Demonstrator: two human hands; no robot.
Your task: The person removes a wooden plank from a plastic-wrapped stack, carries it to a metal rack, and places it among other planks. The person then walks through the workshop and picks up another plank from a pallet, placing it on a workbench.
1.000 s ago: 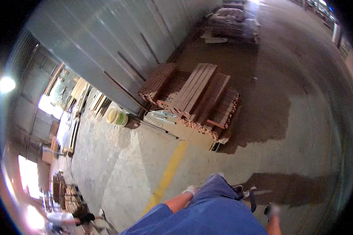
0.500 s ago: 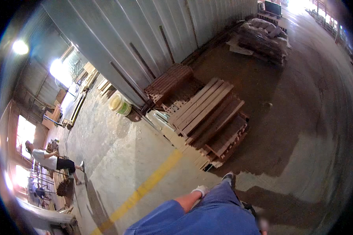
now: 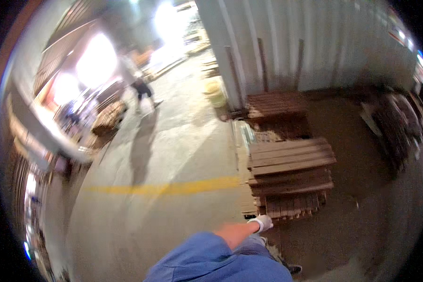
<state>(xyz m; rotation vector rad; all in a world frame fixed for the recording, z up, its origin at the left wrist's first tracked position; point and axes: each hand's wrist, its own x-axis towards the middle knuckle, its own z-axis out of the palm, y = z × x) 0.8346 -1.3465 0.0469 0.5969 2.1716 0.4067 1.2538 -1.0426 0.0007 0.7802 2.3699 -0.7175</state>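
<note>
My left hand (image 3: 263, 223), in a pale glove, reaches forward from a blue sleeve just short of the near end of a stack of brown wooden boards (image 3: 291, 155). The boards lie in uneven layers, flat planks on top and shorter pieces at the near side. Whether the hand touches the stack I cannot tell, and motion smears its fingers. Nothing can be made out in it. My right hand is out of view.
A second board stack (image 3: 277, 103) stands behind, against a corrugated metal wall (image 3: 329, 47). Left of it is a yellowish bucket (image 3: 215, 94). A yellow line (image 3: 174, 187) crosses the floor. A wrapped pile (image 3: 395, 127) lies right. Another person (image 3: 138, 82) stands far left.
The view has turned left and levelled, so the stacks appear more upright and closer to the right. My left arm has swung forward toward the near stack.
</note>
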